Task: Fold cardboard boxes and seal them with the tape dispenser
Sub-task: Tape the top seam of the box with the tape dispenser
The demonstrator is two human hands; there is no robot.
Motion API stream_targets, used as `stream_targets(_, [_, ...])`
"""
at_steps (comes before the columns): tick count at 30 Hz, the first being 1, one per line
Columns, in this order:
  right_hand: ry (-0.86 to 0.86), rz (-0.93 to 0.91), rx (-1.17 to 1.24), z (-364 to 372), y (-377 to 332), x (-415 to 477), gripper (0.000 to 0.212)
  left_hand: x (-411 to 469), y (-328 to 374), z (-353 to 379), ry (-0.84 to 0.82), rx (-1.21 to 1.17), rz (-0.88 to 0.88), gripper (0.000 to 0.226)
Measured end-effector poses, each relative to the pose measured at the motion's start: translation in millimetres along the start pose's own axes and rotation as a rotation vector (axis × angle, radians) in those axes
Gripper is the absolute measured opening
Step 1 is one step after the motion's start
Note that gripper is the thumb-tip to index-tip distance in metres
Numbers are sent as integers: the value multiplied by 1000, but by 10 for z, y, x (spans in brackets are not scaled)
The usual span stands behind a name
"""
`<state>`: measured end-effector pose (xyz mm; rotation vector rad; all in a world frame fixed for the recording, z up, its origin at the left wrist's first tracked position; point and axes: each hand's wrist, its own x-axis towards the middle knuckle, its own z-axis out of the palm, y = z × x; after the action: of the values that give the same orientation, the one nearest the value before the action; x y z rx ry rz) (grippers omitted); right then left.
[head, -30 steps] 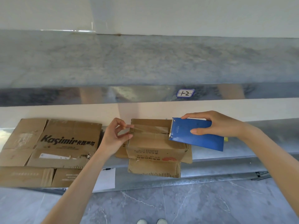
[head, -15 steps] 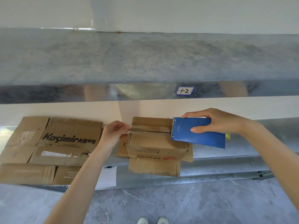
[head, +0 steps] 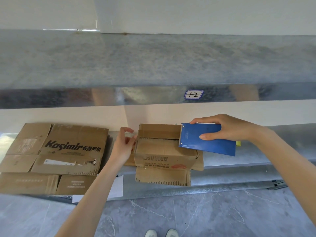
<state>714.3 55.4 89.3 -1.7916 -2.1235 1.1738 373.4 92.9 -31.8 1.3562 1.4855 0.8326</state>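
Note:
A small brown cardboard box stands on the lower metal shelf, its top flaps folded in with a dark seam between them. My right hand grips a blue tape dispenser whose toothed edge rests on the box's top right. My left hand is at the box's left edge, fingers pinching the end of a clear tape strip stretched across the top seam. A lower flap hangs over the shelf front.
A flattened cardboard box printed "Kasimir" lies on the shelf to the left. A white paper sheet sits under my left forearm. An upper metal shelf with a "1-2" label overhangs. Grey tiled floor lies below.
My left hand has pulled the tape end leftward, from over the box top to past its left edge. The dispenser has stayed at the box's right side.

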Motion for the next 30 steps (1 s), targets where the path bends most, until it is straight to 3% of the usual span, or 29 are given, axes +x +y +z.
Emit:
stream_targets(8, [16,-16,-17,6,-1,-13,46,-74,-92,108,97,176,94,14])
stream_targets(16, [15,0,-26,-2,-27,-16,45,-96,-201,-4,103,276,54,20])
stream_targets(20, [19,-8,-23,-4,-17,-11,47,-236,86,11,157,122,175,29])
stream_targets(22, [23,-11,-24,-6,-24,-11,46,-309,207,95,52,109,236,42])
stream_targets(25, [19,-11,-16,-2,-43,-18,45,-335,151,241,-198,304,302,83])
stream_targets(30, [9,-6,-11,-11,-81,-26,45,-237,91,214,-266,537,329,121])
